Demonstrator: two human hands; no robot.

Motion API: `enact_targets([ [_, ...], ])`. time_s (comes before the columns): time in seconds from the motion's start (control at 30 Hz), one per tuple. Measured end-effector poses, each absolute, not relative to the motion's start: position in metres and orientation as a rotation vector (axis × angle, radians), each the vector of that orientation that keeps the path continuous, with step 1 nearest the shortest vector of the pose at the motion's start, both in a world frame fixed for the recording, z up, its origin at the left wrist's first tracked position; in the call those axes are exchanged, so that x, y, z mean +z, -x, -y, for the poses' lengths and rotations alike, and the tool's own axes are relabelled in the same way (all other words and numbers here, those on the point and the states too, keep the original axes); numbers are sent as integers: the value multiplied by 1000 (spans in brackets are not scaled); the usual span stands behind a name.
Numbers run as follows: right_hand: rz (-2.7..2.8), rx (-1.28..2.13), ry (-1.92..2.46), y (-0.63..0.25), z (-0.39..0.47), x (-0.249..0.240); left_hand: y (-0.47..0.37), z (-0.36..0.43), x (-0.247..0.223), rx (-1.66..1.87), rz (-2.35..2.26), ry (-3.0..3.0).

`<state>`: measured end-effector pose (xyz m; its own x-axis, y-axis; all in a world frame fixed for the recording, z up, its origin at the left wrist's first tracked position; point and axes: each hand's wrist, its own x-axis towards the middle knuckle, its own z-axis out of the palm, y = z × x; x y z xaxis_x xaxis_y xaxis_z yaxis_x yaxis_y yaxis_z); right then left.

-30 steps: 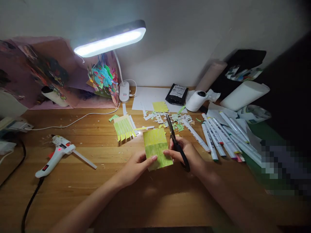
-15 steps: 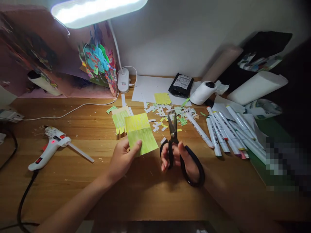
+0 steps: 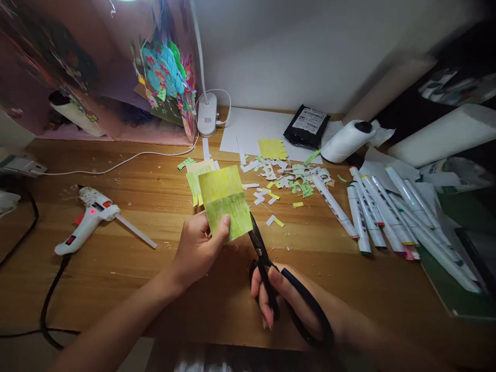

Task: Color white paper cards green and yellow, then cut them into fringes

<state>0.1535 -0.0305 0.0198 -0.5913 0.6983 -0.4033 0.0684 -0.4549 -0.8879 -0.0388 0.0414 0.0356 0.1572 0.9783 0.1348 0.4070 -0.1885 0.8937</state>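
Observation:
A square paper (image 3: 227, 204), yellow above and green below, is pinched between the thumb and fingers of my left hand (image 3: 199, 243). My right hand (image 3: 289, 292) has its fingers through the handles of black scissors (image 3: 260, 252). The scissor blades touch or overlap the paper's lower right edge, and their tips are partly hidden there. Behind the held paper lies a fringed green piece (image 3: 192, 183), partly covered from view. Small green, white and yellow scraps (image 3: 289, 175) are scattered beyond my hands, near a notched yellow piece (image 3: 272, 149).
A white glue gun (image 3: 87, 219) with a lit red light lies left, its black cord trailing down. Markers (image 3: 374, 212) lie right. Behind are a white sheet (image 3: 248, 129), a black packet (image 3: 307, 126), a white roll (image 3: 344, 142) and a lamp base (image 3: 207, 114).
The scissors have moved down and tilted left, with their blades now at the paper's lower right edge. The camera view has shifted. Both hands keep their holds.

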Motion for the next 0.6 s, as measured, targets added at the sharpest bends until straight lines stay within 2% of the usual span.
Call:
enact_targets([
  [0.6,1254,2065,1150,-150,33,16,35,-40,31,965,-1355,-1529],
])
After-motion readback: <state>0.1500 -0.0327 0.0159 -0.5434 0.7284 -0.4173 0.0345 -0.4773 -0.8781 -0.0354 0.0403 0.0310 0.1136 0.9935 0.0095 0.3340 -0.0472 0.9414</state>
